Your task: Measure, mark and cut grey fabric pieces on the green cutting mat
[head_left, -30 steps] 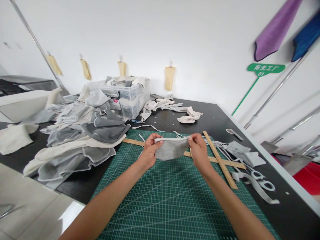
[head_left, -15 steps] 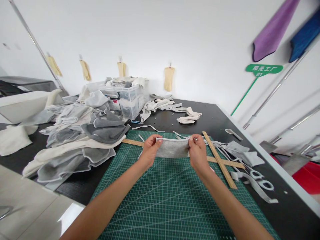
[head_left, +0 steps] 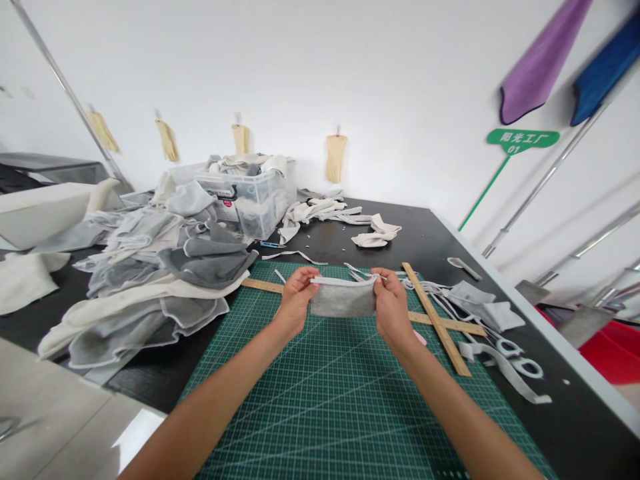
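Observation:
A small grey piece of cloth [head_left: 343, 300] with a pale bound top edge hangs stretched between my two hands, above the green cutting mat [head_left: 310, 400]. My left hand [head_left: 299, 300] pinches its upper left corner. The upper right corner is gripped by my right hand [head_left: 391, 301], thumb toward me. Behind the cloth, a wooden ruler [head_left: 263, 285] lies across the mat, partly hidden by the hands and cloth. Another wooden ruler [head_left: 434, 317] crosses it on the right.
Grey and cream cloth pieces [head_left: 150, 320] are heaped at the left, before a clear plastic box [head_left: 255, 200] full of fabric. White-handled scissors [head_left: 520, 360] and pale strips lie at the right. A utility knife [head_left: 273, 245] and fabric scraps [head_left: 376, 232] sit beyond the mat.
Both hands keep hold of the grey cloth. Its bound top edge has tilted slightly, showing more of the pale binding. The whole view has shifted a little.

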Available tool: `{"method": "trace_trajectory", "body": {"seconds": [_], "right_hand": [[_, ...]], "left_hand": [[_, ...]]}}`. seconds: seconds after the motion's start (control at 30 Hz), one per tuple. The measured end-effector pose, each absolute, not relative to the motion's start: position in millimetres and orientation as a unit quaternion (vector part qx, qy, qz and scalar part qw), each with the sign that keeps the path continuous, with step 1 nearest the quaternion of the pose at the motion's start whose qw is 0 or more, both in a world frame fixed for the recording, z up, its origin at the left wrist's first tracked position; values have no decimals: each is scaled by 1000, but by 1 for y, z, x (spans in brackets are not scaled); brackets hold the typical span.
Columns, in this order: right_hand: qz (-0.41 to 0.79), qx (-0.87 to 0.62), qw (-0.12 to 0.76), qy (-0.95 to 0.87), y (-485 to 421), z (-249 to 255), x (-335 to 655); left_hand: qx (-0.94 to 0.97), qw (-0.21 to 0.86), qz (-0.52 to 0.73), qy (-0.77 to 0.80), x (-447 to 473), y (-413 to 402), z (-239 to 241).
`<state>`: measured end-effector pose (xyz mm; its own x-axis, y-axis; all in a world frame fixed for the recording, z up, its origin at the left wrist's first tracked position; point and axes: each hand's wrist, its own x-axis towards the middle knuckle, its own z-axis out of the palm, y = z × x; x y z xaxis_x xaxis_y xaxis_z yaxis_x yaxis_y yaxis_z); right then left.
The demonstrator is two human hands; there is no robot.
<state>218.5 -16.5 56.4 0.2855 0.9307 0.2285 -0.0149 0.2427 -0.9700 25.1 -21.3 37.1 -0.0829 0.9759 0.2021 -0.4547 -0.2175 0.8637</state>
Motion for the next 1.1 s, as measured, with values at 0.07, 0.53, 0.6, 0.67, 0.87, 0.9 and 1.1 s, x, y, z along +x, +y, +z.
{"method": "trace_trajectory", "body": {"seconds": [0.07,0.53,0.6,0.67,0.87,0.9,1.1], "right_hand": [[369,-507,608,-486,-17,56,218],[309,-486,395,-716,-47,60,190],[265,-485,398,-732,-52,58,187],[189,-491,390,-756,-57,57,185],[-84,-504,263,-818,-63,53,189],[-104,-502,250,-822,-62,52,190],[-105,-504,197,-835,-64,51,186]], "left_hand": [[405,543,657,330,26,-23,37],[436,519,657,329,37,-32,37],[443,509,656,338,36,-32,38],[466,475,653,360,35,-31,37],[498,416,640,411,36,-28,34],[487,477,625,380,38,-29,35],[361,655,602,278,45,-37,36]]}}
